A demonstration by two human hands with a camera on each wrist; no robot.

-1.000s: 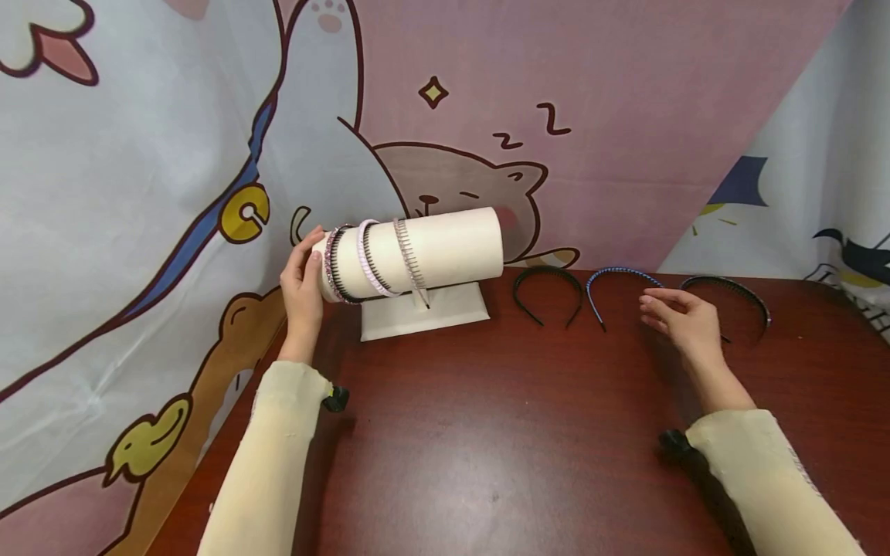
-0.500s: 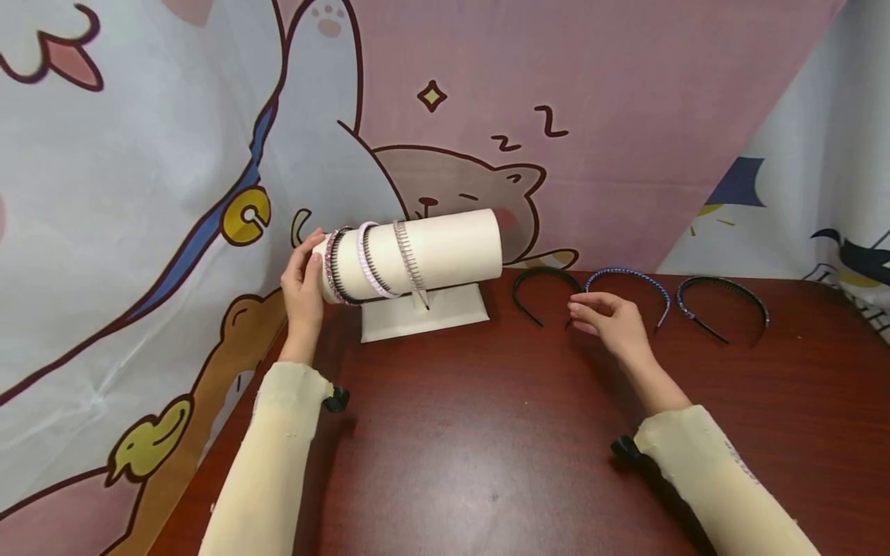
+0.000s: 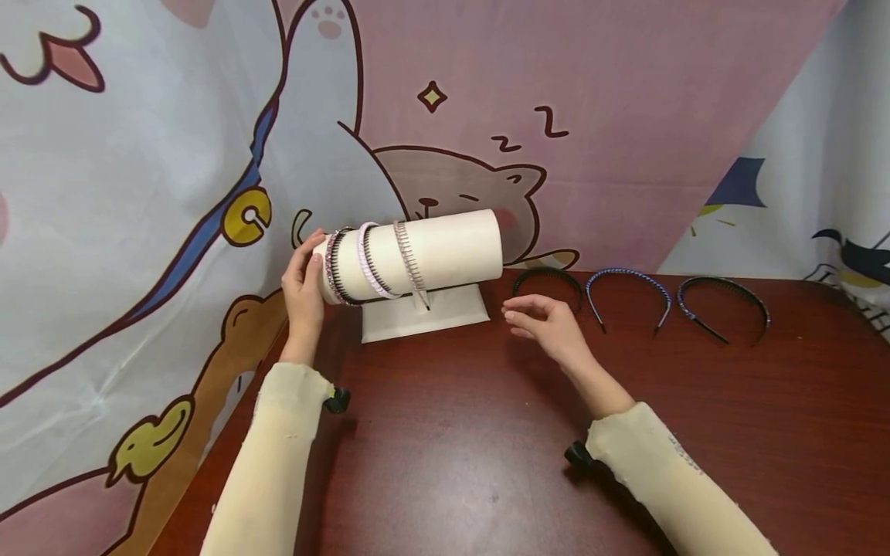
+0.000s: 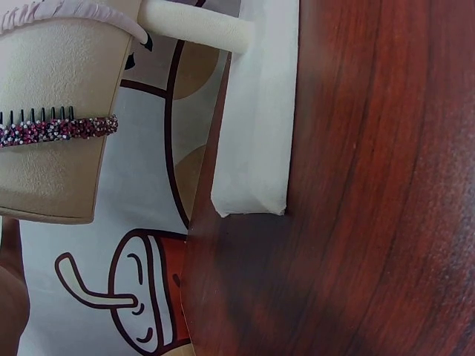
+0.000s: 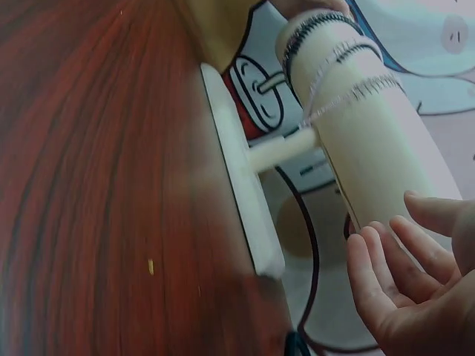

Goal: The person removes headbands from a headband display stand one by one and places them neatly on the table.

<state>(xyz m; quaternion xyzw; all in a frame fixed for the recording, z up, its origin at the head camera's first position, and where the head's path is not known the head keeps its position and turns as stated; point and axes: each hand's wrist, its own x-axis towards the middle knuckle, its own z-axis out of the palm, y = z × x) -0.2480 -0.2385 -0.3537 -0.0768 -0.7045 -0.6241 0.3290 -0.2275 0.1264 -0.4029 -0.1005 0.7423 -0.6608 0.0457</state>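
Note:
A cream headband stand (image 3: pixel 455 245) has a padded roll on a flat base (image 3: pixel 459 311). My left hand (image 3: pixel 304 297) grips the roll's left end, fingers over the top and thumb on the front. Around the roll sit a glittery pink headband (image 4: pixel 59 130), a pale lilac headband (image 3: pixel 368 262) and a clear toothed headband (image 3: pixel 409 255). To the right of the base, my right hand (image 3: pixel 549 328) hovers with loosely bent fingers and holds nothing. Behind it, a black headband (image 3: pixel 549 270) lies on the table, partly covered by the hand.
On the table (image 3: pixel 445 448) at the right lie a blue headband (image 3: pixel 626 270) and a dark headband with a patterned end (image 3: pixel 723 281). A cartoon-printed cloth (image 3: pixel 626 116) hangs close behind the stand and along the left side.
My right hand has moved left, past the blue headband to the front of the black one. The left hand and the stand have stayed in place.

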